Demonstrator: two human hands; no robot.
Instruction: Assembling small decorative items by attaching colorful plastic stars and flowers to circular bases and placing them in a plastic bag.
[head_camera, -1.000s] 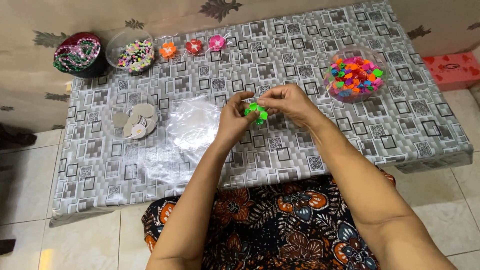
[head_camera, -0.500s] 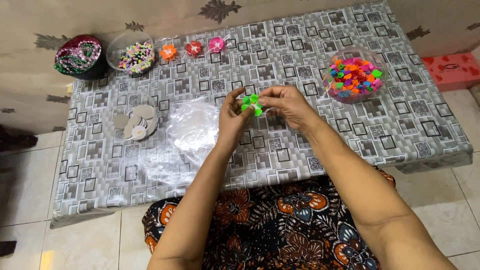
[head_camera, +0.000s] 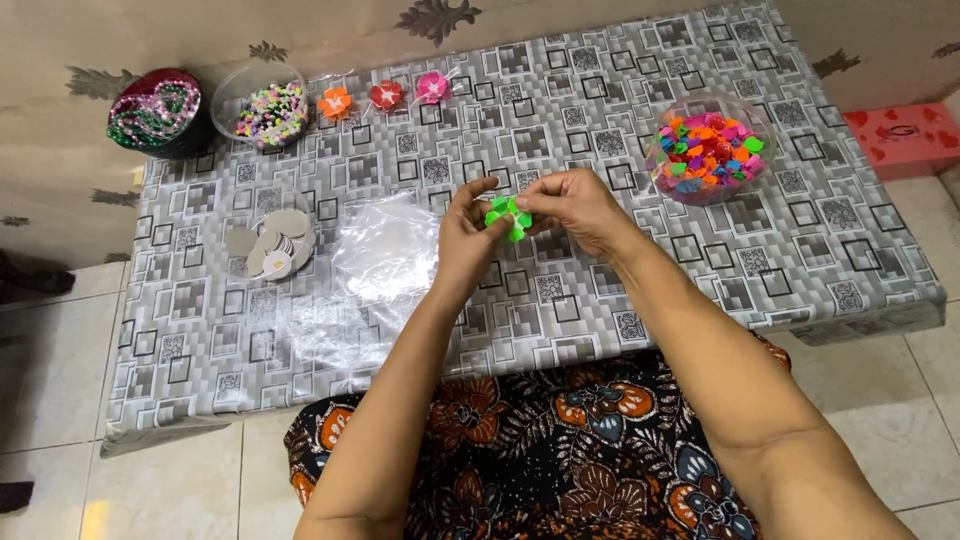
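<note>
From the head camera, looking down, I had the small green folded flower pinched between both hands above the middle of the low table, just over its grey patterned cloth and clear of the surface. To do this well, I judged that the petals needed steady pressure from both sides, the piece kept level and close over the table so a slipped part would drop onto the cloth and not the floor, and the fingertips kept at the edges so they did not crush the folds.

My left hand was curled, thumb and forefinger closed on the left side of the flower, the other fingers loosely bent. My right hand was folded over from the right, its fingertips closed on the flower's upper right edge; how tightly it pressed I could not tell, since the knuckles hid the contact.

Just beside my left hand lay clear plastic sleeves, and further left a small heap of pale round discs. Near my right hand stood a clear bowl of coloured folded pieces. At the far edge sat three finished flowers, a clear tub of beads and a dark round container, all well apart from my hands.
</note>
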